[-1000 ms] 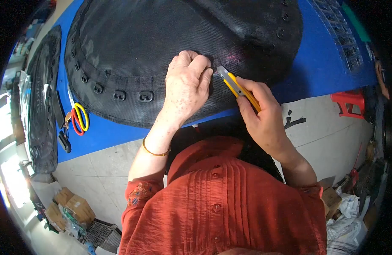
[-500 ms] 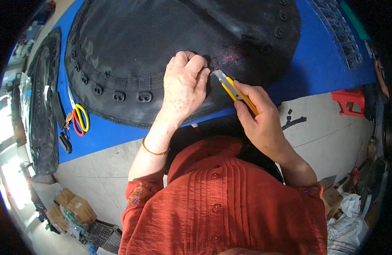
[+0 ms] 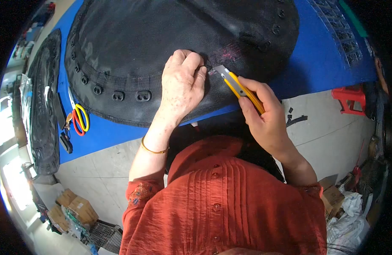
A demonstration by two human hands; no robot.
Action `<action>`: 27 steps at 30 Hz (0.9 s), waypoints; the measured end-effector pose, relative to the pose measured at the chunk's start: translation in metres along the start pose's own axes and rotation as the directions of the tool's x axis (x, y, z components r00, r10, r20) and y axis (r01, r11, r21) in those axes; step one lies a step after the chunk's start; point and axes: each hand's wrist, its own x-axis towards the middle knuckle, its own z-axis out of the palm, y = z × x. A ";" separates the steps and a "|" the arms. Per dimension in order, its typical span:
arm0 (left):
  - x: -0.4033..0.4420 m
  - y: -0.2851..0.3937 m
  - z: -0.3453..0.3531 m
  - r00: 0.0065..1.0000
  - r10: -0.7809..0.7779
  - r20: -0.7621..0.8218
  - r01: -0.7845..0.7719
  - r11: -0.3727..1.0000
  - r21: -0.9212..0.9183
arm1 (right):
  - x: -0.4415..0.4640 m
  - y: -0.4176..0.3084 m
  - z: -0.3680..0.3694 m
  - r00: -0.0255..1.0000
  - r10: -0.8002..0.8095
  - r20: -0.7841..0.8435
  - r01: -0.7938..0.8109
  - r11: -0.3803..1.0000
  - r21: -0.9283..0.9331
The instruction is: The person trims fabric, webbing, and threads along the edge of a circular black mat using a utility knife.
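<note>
A large round piece of black mesh fabric (image 3: 153, 42) lies before me, with black plastic buckles (image 3: 143, 96) sewn along its rim. My left hand (image 3: 183, 83) rests on it near the front edge, fingers curled in and thumb pressed against them. Whatever is between those fingertips is hidden. In my right hand (image 3: 266, 119) is a yellow utility knife (image 3: 242, 91), its blade out and pointing up-left. The blade tip is at the fabric, just right of my left fingers; I cannot tell whether it touches. Pinkish marks (image 3: 230, 53) show on the mesh beyond the tip.
Scissors (image 3: 80, 120) with red and yellow handles lie on the blue table (image 3: 106, 138) at left, beside a long black mesh piece (image 3: 45, 106). Small black scraps (image 3: 295, 120) and a red stool (image 3: 349, 101) are on the floor at right. Cardboard boxes (image 3: 79, 210) stand lower left.
My right hand and the knife have shifted slightly right, and the blade is farther from my left fingers. My left hand has moved a little up and left, still curled.
</note>
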 end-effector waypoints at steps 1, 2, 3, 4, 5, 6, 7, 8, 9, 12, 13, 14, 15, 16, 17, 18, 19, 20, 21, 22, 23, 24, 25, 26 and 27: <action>0.000 0.000 0.001 1.000 -0.001 0.003 0.001 1.000 -0.003 | 0.001 0.000 0.001 0.999 0.041 -0.011 -0.041 0.999 0.017; 0.000 -0.001 0.001 1.000 -0.002 0.007 0.002 1.000 -0.003 | 0.002 0.001 0.001 0.999 0.044 -0.012 -0.044 0.999 0.015; 0.000 -0.001 0.001 1.000 -0.004 0.010 0.004 1.000 -0.001 | 0.005 0.002 0.003 1.000 0.020 -0.017 -0.020 1.000 0.001; 0.000 -0.001 0.001 1.000 -0.004 0.010 0.004 1.000 -0.001 | 0.006 0.002 0.004 1.000 -0.006 -0.021 0.005 1.000 -0.012; 0.000 0.000 0.001 1.000 -0.003 0.006 0.003 1.000 -0.003 | 0.006 0.004 0.005 1.000 -0.007 -0.019 0.007 1.000 -0.011; 0.000 0.000 0.000 1.000 -0.004 0.003 0.004 1.000 -0.003 | 0.007 0.005 0.006 1.000 -0.010 -0.013 0.009 1.000 -0.014; -0.001 -0.001 0.000 1.000 -0.006 0.003 0.006 1.000 -0.002 | 0.006 0.006 0.008 1.000 -0.012 -0.007 0.012 1.000 -0.018; -0.001 -0.002 0.001 1.000 -0.007 0.006 0.007 1.000 -0.013 | 0.007 0.007 0.009 1.000 -0.011 -0.005 0.011 1.000 -0.017; -0.001 -0.003 0.002 1.000 -0.008 0.009 0.008 1.000 -0.025 | 0.007 0.007 0.011 1.000 -0.011 -0.015 0.011 1.000 -0.021; 0.000 0.000 0.002 0.999 -0.032 0.017 0.032 0.999 -0.043 | 0.009 0.003 0.012 1.000 -0.016 -0.017 0.016 1.000 -0.022; -0.001 -0.001 0.002 0.999 -0.032 0.017 0.033 0.999 -0.043 | 0.009 0.003 0.013 1.000 -0.022 -0.011 0.022 1.000 -0.015; -0.001 -0.001 0.003 1.000 -0.020 0.011 0.021 0.999 -0.039 | 0.009 0.004 0.013 1.000 -0.023 -0.010 0.023 1.000 -0.015; -0.001 -0.002 0.003 1.000 -0.008 0.005 0.008 0.999 -0.035 | 0.009 0.006 0.012 0.998 -0.054 -0.014 0.053 0.998 -0.040; -0.001 -0.002 0.003 1.000 -0.008 0.003 0.008 0.999 -0.037 | 0.009 0.008 0.012 0.996 -0.085 -0.017 0.084 0.994 -0.066; -0.001 -0.002 0.003 1.000 -0.007 0.002 0.007 0.999 -0.036 | 0.010 0.007 0.012 0.996 -0.084 -0.017 0.083 0.994 -0.068; -0.001 -0.002 0.003 1.000 -0.006 0.001 0.006 0.999 -0.035 | 0.012 0.006 0.012 0.997 -0.077 -0.024 0.075 0.995 -0.065; -0.001 -0.002 0.004 1.000 -0.006 0.002 0.007 0.999 -0.035 | 0.013 0.005 0.012 0.997 -0.070 -0.032 0.068 0.996 -0.061; -0.001 -0.003 0.004 1.000 -0.004 -0.001 0.004 0.999 -0.036 | 0.013 0.005 0.013 0.997 -0.070 -0.032 0.068 0.996 -0.062; -0.001 -0.003 0.004 1.000 -0.001 -0.004 0.001 0.999 -0.036 | 0.014 0.004 0.014 0.997 -0.077 -0.032 0.074 0.994 -0.074; -0.002 -0.002 0.003 1.000 -0.002 -0.006 0.002 0.999 -0.034 | 0.014 0.003 0.014 0.996 -0.085 -0.031 0.082 0.993 -0.086; -0.002 -0.002 0.003 1.000 -0.002 -0.003 0.002 1.000 -0.023 | 0.013 0.004 0.014 0.996 -0.087 -0.031 0.084 0.993 -0.086; -0.001 -0.001 0.003 1.000 -0.001 0.002 0.001 1.000 -0.013 | 0.012 0.005 0.013 0.995 -0.095 -0.026 0.092 0.992 -0.089; -0.001 -0.002 0.003 1.000 0.001 0.001 -0.001 1.000 -0.015 | 0.012 0.006 0.012 0.994 -0.103 -0.023 0.100 0.991 -0.094; -0.002 -0.004 0.004 1.000 -0.002 -0.001 0.002 1.000 -0.021 | 0.012 0.005 0.011 0.994 -0.103 -0.026 0.100 0.990 -0.098; -0.002 -0.004 0.004 1.000 -0.005 -0.002 0.005 1.000 -0.028 | 0.013 0.002 0.008 0.995 -0.095 -0.019 0.092 0.991 -0.098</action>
